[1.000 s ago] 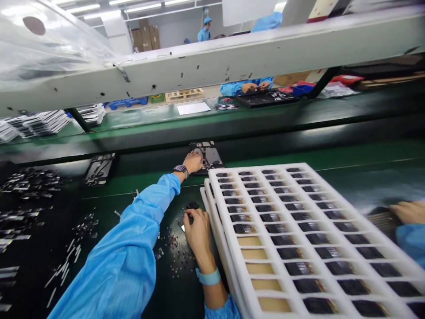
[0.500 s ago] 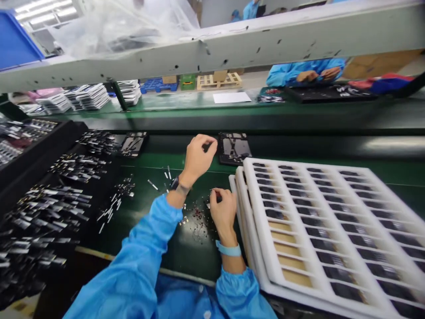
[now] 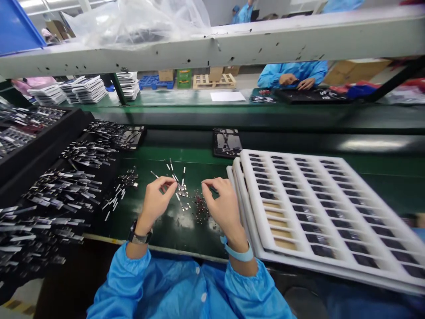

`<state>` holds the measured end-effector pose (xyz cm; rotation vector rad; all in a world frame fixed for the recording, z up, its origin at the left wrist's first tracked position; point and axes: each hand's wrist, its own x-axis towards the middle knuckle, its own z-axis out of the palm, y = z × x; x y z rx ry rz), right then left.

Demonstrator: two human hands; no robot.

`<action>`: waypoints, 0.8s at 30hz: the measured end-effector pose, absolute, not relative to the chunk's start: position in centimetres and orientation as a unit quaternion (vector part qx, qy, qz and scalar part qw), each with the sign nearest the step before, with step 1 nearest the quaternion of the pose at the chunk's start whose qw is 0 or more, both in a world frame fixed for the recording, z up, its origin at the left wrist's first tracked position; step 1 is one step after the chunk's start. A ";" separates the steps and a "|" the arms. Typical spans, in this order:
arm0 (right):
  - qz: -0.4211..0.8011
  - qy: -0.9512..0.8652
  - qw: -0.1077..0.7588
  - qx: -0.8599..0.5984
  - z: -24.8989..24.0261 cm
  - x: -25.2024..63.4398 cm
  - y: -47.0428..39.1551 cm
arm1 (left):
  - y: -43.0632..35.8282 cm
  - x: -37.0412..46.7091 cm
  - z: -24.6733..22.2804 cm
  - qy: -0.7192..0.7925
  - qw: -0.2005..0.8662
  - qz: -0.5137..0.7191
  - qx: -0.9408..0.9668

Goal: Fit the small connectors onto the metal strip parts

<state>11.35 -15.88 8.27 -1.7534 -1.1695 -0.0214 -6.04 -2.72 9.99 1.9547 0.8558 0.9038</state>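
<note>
My left hand (image 3: 157, 199) is closed in a pinch, its thumb and fingertips together at a loose cluster of small flex cables (image 3: 182, 190) on the green bench. Whatever lies between those fingertips is too small to make out. Across from it, my right hand (image 3: 223, 201) is also closed, with thumb and index finger meeting above a scatter of tiny dark red parts (image 3: 201, 204). The curled fingers hide what it holds, if anything. Left of my left hand lies another small pile of flex cables (image 3: 114, 199) with white strips.
At right, stacked white foam trays (image 3: 282, 190) carry dark parts in slots. Bundles of flex cables (image 3: 63, 188) fill the left side. Behind my hands lie an opened device (image 3: 227, 142) and another one (image 3: 133, 136). A shelf beam (image 3: 212, 46) crosses above; a co-worker's hands (image 3: 297, 82) work beyond.
My left hand has moved back and left from near the opened device to the flex cables. My right hand has stayed near the red parts. More flex cables now lie between my hands.
</note>
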 end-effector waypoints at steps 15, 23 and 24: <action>0.035 -0.594 0.447 -0.668 7.4 7.4 -11.3 | -5.7 -15.1 1.8 0.481 0.357 0.337 0.726; 0.100 -0.594 0.402 -0.690 2.2 7.1 -7.7 | -5.5 -18.1 -1.3 0.571 0.327 0.366 0.658; 0.106 -0.592 0.398 -0.693 1.6 6.8 -7.6 | -5.6 -17.9 -1.8 0.575 0.321 0.370 0.655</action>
